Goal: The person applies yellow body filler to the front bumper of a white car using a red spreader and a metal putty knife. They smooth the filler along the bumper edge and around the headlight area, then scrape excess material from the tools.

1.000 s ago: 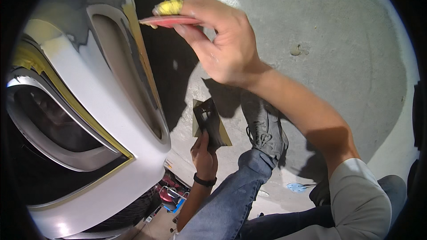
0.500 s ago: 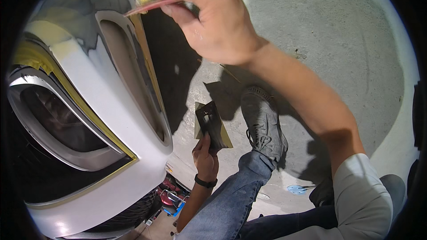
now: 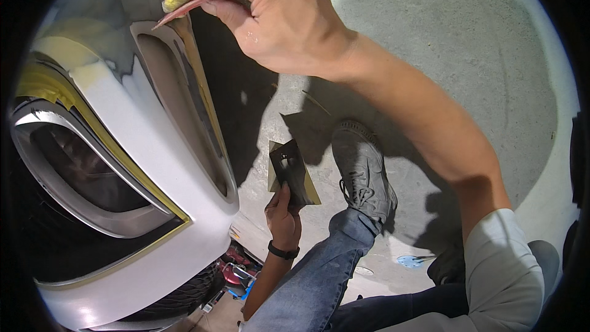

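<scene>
A white car bumper [image 3: 135,129] at left; at the upper rim of its long recess [image 3: 167,80] (contact unclear), a red spreader [image 3: 187,9], pinched between thumb and fingers of the right hand [image 3: 289,18] — too steep a tilt could gouge the surface. Further right, the left hand [image 3: 284,221] clasps a dark flat plate [image 3: 292,175] — a slack thumb could drop it. Count: one bumper, one recess, one spreader, one plate, two hands.
</scene>
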The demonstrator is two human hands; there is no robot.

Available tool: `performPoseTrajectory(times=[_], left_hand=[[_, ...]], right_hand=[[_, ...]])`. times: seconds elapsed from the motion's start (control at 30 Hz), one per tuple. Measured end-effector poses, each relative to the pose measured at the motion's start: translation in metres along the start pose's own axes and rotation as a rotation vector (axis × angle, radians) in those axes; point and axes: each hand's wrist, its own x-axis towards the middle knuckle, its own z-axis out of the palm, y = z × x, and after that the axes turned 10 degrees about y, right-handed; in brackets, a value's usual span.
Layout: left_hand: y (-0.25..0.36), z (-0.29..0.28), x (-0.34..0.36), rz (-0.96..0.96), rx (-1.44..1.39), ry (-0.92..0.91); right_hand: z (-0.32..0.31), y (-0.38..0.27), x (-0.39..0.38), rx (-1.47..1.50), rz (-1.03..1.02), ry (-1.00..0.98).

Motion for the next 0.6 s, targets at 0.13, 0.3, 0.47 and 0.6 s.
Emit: performPoseTrajectory(times=[0.13, 0.3, 0.47, 0.6], left_hand=[[-0.001, -0.001, -0.001, -0.01, -0.006, 0.012], [-0.004, -0.007, 0.002, -0.001, -0.026, -0.008], [-0.006, -0.011, 0.004, -0.013, 0.01, 0.028], [-0.006, -0.01, 0.002, -0.022, -0.001, 0.018]], right_hand=[[0.008, 0.0, -0.01, -0.071, -0.049, 0.045], [0.018, -0.006, -0.048, -0.214, -0.03, 0.16], [0.027, -0.019, -0.087, -0.13, 0.062, 0.209], [0.034, -0.037, -0.117, -0.147, 0.168, 0.171]])
